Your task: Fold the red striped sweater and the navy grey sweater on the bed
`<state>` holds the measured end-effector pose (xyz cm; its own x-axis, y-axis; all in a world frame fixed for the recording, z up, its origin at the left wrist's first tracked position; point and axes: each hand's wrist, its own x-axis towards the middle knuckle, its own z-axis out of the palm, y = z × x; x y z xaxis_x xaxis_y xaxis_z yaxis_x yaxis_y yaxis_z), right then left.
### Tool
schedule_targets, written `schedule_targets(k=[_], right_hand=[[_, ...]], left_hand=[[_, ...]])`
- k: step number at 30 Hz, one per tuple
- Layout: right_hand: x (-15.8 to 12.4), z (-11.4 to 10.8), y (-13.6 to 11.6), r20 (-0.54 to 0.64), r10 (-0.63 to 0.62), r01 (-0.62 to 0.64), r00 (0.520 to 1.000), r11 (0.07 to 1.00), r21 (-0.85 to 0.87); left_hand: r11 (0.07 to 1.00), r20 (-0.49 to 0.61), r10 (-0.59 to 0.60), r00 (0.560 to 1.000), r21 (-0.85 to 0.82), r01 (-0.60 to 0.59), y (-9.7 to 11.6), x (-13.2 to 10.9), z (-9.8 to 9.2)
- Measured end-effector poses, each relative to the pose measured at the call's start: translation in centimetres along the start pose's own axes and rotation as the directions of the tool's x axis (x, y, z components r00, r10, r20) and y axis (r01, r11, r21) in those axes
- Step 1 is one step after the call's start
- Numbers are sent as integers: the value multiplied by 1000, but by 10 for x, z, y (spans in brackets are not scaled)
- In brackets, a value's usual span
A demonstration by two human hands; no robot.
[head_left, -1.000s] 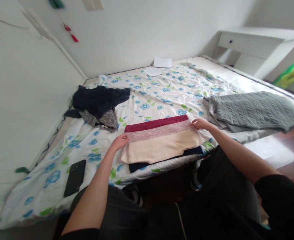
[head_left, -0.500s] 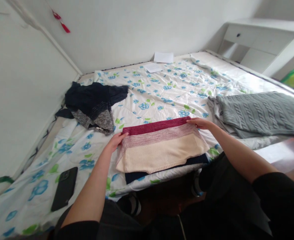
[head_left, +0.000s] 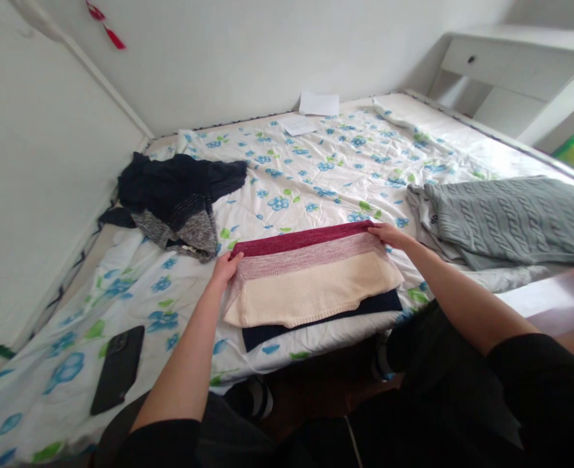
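Observation:
A folded knit sweater (head_left: 311, 279) in burgundy, mottled pink and cream lies across the front edge of the bed. My left hand (head_left: 227, 266) pinches its far left corner, thumb on top. At the far right corner, my right hand (head_left: 387, 234) grips the burgundy fold in the same way. Under the cream part, a dark navy ribbed strip (head_left: 316, 325) shows along the near edge; whether it belongs to the same garment I cannot tell. The fingers beneath the cloth are hidden.
The floral bedsheet (head_left: 287, 175) spreads behind the sweater. A dark navy and grey garment (head_left: 179, 195) lies crumpled at the left, a black phone (head_left: 118, 367) nearer me. Grey cable-knit clothing (head_left: 515, 218) is at the right. Papers (head_left: 318, 104) lie near the wall, beside a white desk (head_left: 506, 78).
Both hands have kept their hold on the sweater. Its burgundy edge has shifted slightly away and to the left, and more of the navy strip shows. The view has tilted a little.

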<state>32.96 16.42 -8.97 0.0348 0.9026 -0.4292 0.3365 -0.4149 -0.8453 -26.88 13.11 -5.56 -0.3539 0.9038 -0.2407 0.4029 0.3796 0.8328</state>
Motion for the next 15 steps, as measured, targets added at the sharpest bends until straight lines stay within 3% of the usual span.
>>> schedule_targets(k=[4,7,11,15], right_hand=[[-12,-3,0,21,116,-117,993,989,95],[-32,-5,1,90,196,-200,977,979,37],[-65,2,4,222,241,-245,945,969,-11],[-101,9,6,196,221,-231,955,972,31]], left_hand=[[996,57,-82,995,-29,84,8,-19,-10],[985,153,-172,973,4,174,12,-42,-24],[967,340,-249,907,43,250,12,-77,-41],[950,456,-292,841,37,309,6,-114,-49]])
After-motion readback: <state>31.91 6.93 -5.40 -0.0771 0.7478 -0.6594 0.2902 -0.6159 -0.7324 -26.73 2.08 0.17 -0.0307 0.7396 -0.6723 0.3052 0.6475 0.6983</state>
